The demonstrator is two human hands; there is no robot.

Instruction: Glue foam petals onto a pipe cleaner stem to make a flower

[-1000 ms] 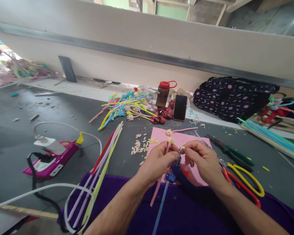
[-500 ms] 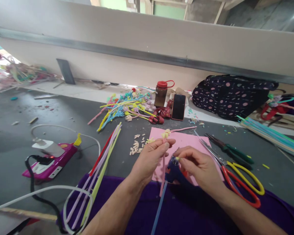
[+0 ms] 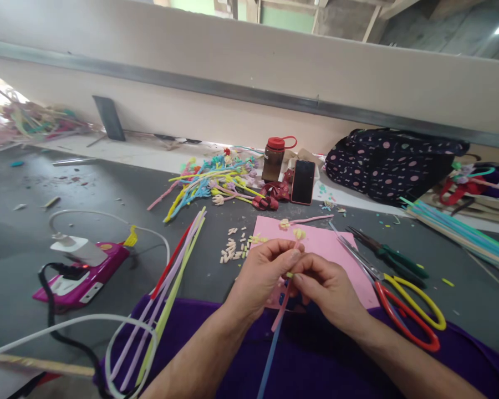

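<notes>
My left hand [image 3: 268, 269] is closed round a pink fuzzy stem [image 3: 279, 318], which leans upright with a pale yellow flower head [image 3: 299, 234] at its top. Close against it, my right hand [image 3: 326, 285] pinches a small yellow-green piece [image 3: 290, 275] at the stem. Below the hands lies what looks like a dark blue glue gun [image 3: 283, 299], mostly hidden, with a long pale blue stick [image 3: 269, 360] running toward me. Another pink stem with a yellow flower [image 3: 284, 224] rests on the pink sheet [image 3: 341, 249].
Short cut pieces [image 3: 232, 246] lie left of the sheet. Scissors [image 3: 411, 310] and green-handled pliers [image 3: 399, 260] lie at right. A power strip [image 3: 85, 277] with looping cables is at left, near long fuzzy stems [image 3: 170, 299]. Behind stand a bottle [image 3: 273, 160] and a phone [image 3: 303, 182].
My right hand has moved up and left, bringing the small yellow-green piece to the stem. My left hand has shifted slightly right, and the flower head has moved right with it.
</notes>
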